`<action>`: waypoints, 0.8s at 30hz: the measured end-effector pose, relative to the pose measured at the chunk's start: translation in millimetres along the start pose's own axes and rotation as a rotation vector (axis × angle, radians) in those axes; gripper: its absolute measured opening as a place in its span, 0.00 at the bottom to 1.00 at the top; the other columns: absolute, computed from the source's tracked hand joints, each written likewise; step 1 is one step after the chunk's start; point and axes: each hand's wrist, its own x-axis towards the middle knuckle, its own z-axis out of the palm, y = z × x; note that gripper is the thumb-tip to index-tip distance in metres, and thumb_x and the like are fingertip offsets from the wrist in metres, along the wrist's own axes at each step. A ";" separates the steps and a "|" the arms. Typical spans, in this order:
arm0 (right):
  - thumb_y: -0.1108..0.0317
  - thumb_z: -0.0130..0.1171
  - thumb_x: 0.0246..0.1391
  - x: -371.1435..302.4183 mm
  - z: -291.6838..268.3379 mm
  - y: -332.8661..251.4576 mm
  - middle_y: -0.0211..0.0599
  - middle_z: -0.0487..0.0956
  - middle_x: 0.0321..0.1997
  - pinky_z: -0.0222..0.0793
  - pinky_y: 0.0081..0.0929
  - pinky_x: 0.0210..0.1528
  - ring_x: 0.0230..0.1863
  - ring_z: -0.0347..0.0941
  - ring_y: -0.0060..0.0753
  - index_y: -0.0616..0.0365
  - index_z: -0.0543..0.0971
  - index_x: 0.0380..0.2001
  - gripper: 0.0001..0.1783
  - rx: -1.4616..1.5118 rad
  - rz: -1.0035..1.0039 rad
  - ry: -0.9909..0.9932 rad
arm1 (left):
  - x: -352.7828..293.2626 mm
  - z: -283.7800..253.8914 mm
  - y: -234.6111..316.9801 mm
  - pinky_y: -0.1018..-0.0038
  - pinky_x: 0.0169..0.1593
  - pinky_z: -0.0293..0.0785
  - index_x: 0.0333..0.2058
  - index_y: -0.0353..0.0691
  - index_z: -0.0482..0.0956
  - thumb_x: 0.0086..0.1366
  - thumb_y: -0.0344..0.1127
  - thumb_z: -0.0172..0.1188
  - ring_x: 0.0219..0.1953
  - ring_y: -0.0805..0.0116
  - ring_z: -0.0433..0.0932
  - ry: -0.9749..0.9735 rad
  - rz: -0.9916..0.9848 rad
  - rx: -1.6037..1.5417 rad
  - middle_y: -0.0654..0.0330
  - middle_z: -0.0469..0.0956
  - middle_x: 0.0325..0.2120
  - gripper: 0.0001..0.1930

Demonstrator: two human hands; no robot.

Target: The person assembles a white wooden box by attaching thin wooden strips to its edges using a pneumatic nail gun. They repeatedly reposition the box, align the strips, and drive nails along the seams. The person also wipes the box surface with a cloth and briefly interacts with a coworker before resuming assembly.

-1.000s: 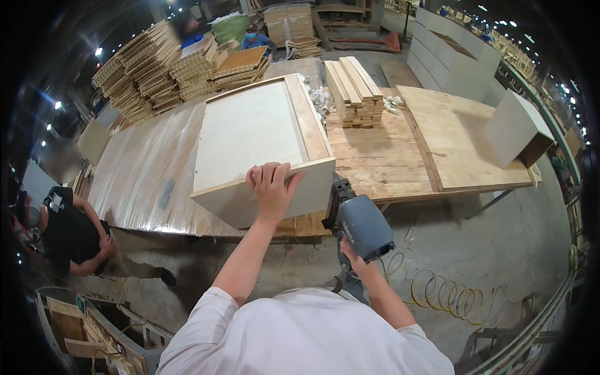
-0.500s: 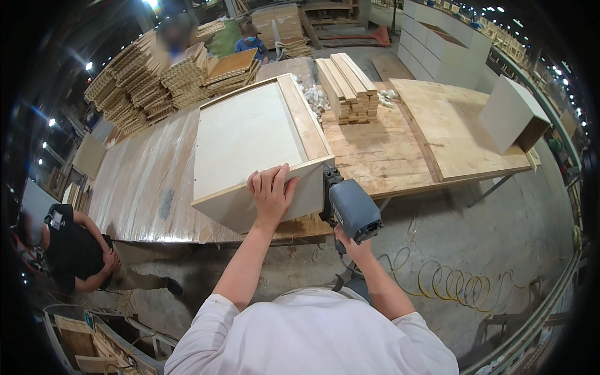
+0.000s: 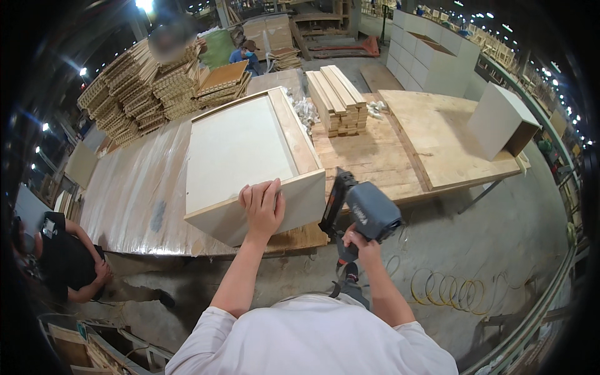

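A pale wooden box-like cabinet piece [image 3: 240, 144] with a framed, recessed panel on top lies at the near edge of the worktable. My left hand [image 3: 262, 209] grips its near rim, fingers curled over the top edge and palm against the front side. To the right of the box, my right hand [image 3: 362, 242] is wrapped around the handle of a dark grey nail gun [image 3: 376, 212]. The nail gun's nose stands a little apart from the box's near right corner.
Behind the box lies a stack of wooden strips [image 3: 337, 103]. A white open box [image 3: 503, 122] stands on a plywood sheet [image 3: 437, 140] at right. Stacked panels [image 3: 125, 90] fill the far left. A person [image 3: 69, 256] stands at left; a coiled yellow hose [image 3: 450, 294] hangs at right.
The nail gun in my right hand has moved right and slightly down, away from the box's corner. My left hand stays on the box's rim. The whole view has shifted slightly.
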 end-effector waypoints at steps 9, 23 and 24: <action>0.75 0.51 0.52 101.0 -62.3 -46.3 0.33 0.70 0.27 0.69 0.24 0.30 0.26 0.69 0.25 0.55 0.58 0.61 0.31 0.028 -0.058 -0.003 | 4.4 -7.2 0.7 0.63 0.54 0.59 0.28 0.42 0.81 0.48 0.28 0.54 0.36 0.61 0.70 0.105 -0.173 -0.146 0.63 0.75 0.26 0.09; 0.53 0.57 0.51 296.2 -125.6 14.8 0.59 0.77 0.44 0.73 0.45 0.45 0.44 0.76 0.55 0.64 0.50 0.67 0.47 -1.551 0.157 -0.495 | -28.7 -49.7 -65.0 0.60 0.64 0.52 0.66 0.42 0.48 0.56 0.29 0.57 0.61 0.56 0.58 0.638 -1.304 -0.418 0.51 0.55 0.61 0.40; 0.54 0.57 0.51 303.1 -125.3 19.7 0.57 0.76 0.47 0.72 0.45 0.46 0.47 0.75 0.54 0.64 0.50 0.67 0.47 -1.554 0.129 -0.500 | -26.3 -52.9 -59.6 0.60 0.63 0.56 0.66 0.44 0.47 0.56 0.29 0.57 0.60 0.56 0.60 0.609 -1.349 -0.496 0.51 0.57 0.60 0.40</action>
